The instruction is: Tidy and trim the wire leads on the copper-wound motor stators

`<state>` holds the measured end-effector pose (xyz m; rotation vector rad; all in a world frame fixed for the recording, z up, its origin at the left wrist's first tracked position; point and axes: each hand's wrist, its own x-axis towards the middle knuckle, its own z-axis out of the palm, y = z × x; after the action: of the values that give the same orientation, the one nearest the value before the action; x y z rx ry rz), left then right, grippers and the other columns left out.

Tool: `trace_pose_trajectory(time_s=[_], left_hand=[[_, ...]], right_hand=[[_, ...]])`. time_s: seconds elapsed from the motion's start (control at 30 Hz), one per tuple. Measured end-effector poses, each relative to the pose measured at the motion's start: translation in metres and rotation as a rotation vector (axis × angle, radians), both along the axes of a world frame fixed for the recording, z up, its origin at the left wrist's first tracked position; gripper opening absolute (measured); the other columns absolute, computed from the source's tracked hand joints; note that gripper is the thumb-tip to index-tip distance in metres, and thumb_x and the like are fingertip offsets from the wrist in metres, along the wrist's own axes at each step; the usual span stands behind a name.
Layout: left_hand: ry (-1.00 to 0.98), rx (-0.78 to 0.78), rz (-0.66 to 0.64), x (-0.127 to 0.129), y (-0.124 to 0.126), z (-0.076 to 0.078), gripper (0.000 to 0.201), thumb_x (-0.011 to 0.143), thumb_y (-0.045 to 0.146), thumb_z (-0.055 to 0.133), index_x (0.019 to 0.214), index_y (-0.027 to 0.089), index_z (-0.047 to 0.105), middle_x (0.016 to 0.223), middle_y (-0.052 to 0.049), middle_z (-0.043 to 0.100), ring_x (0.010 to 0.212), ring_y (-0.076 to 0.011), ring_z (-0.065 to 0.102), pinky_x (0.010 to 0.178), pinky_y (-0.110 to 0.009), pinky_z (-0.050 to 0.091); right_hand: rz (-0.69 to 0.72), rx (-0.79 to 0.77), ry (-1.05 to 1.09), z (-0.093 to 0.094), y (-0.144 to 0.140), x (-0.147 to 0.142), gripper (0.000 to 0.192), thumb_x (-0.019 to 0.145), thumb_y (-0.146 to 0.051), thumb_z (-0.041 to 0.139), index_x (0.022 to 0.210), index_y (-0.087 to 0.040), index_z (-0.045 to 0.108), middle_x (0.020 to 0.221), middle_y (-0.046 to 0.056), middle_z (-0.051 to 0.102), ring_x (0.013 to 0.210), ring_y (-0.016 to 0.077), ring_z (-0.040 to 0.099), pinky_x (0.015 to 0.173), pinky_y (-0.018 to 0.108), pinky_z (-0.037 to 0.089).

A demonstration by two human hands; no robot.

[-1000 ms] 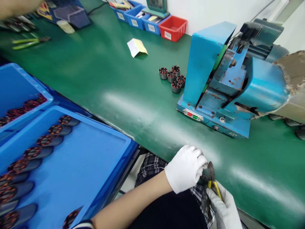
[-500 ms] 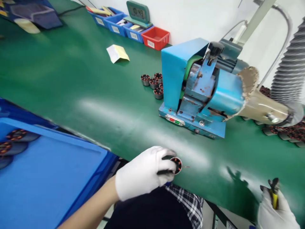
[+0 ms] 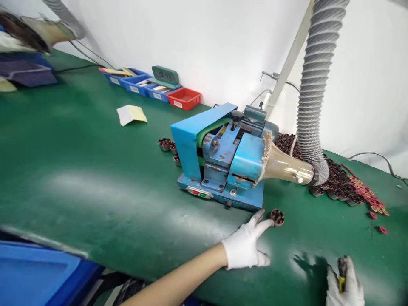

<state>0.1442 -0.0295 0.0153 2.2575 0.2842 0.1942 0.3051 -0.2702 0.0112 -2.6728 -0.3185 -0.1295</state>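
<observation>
My left hand (image 3: 245, 244), in a white glove, reaches over the green bench with its fingers spread. Its forefinger tip is at the left side of a round motor stator (image 3: 277, 217) with copper windings; whether it touches cannot be told. The stator rests on the bench near the right front corner of a blue belt sander (image 3: 219, 159). At the lower right, my gloved right hand (image 3: 344, 284) is closed around dark-jawed pliers (image 3: 342, 272) with a yellow handle. The fingers partly cover the pliers.
Many stators (image 3: 339, 180) are heaped behind the sander's dust duct (image 3: 290, 168), beside red rings (image 3: 369, 195). More stators (image 3: 165, 144) sit left of the sander. A red bin (image 3: 184, 98) and blue bins stand along the wall. A blue tray (image 3: 35, 272) is at lower left.
The stator has gone from my left hand's grip at the bench's front edge to the bench by the sander. The left hand has opened. My view has swung right.
</observation>
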Motion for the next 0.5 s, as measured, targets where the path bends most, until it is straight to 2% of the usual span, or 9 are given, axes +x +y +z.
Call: trace_pose_trajectory(time_s=[0.03,0.07,0.17,0.23,0.37,0.43,0.5], left_hand=[[-0.016,0.042,-0.008,0.010,-0.002,-0.004,0.088,0.055,0.036,0.077,0.132,0.023,0.035,0.140,-0.014,0.030,0.120,-0.0324,0.042,0.090,-0.042,0.045],[-0.043,0.092,-0.032,0.016,-0.004,-0.007,0.080,0.058,0.037,0.076,0.128,0.023,0.040,0.139,-0.012,0.033,0.121,-0.0324,0.041,0.092,-0.044,0.044],[-0.144,0.255,-0.160,0.019,-0.008,-0.015,0.033,0.070,0.034,0.067,0.100,0.023,0.059,0.120,-0.004,0.054,0.118,-0.0267,0.044,0.098,-0.043,0.038],[-0.177,0.321,-0.206,0.013,-0.010,-0.018,0.015,0.074,0.030,0.063,0.085,0.021,0.062,0.110,-0.001,0.060,0.113,-0.0238,0.048,0.099,-0.041,0.037],[-0.198,0.347,-0.172,0.004,-0.011,-0.017,0.009,0.075,0.026,0.062,0.082,0.021,0.061,0.106,0.000,0.062,0.109,-0.0206,0.051,0.097,-0.036,0.040],[-0.212,0.340,-0.150,0.002,-0.011,-0.016,0.007,0.075,0.025,0.061,0.081,0.021,0.061,0.104,0.001,0.063,0.109,-0.0196,0.051,0.097,-0.034,0.040],[-0.219,0.335,-0.136,0.000,-0.012,-0.015,0.006,0.075,0.024,0.061,0.080,0.021,0.061,0.103,0.001,0.064,0.109,-0.0197,0.052,0.096,-0.034,0.041]], right_hand=[[0.041,-0.002,0.001,-0.004,0.000,0.002,0.066,0.083,-0.049,0.038,0.138,-0.014,0.032,0.119,0.018,0.052,0.098,0.0322,0.058,0.075,0.040,0.048],[0.079,0.002,0.000,-0.009,-0.001,0.004,0.065,0.082,-0.049,0.037,0.137,-0.014,0.033,0.120,0.018,0.051,0.101,0.0320,0.057,0.079,0.041,0.047],[0.155,-0.016,-0.061,-0.023,-0.001,0.009,0.061,0.080,-0.050,0.037,0.131,-0.016,0.041,0.121,0.016,0.051,0.104,0.0320,0.055,0.084,0.042,0.045],[0.180,-0.085,-0.140,-0.029,0.001,0.012,0.056,0.079,-0.050,0.040,0.124,-0.019,0.049,0.120,0.015,0.052,0.101,0.0319,0.056,0.081,0.043,0.046],[0.231,-0.248,-0.253,-0.026,0.006,0.017,0.038,0.080,-0.043,0.043,0.109,-0.026,0.062,0.112,0.011,0.058,0.095,0.0301,0.058,0.077,0.042,0.046],[0.156,-0.316,-0.323,-0.018,0.014,0.021,0.035,0.082,-0.039,0.042,0.108,-0.026,0.062,0.114,0.012,0.057,0.094,0.0310,0.058,0.075,0.043,0.045],[0.089,-0.382,-0.414,-0.009,0.027,0.026,0.037,0.085,-0.034,0.039,0.114,-0.021,0.060,0.124,0.016,0.050,0.101,0.0356,0.054,0.076,0.047,0.043]])
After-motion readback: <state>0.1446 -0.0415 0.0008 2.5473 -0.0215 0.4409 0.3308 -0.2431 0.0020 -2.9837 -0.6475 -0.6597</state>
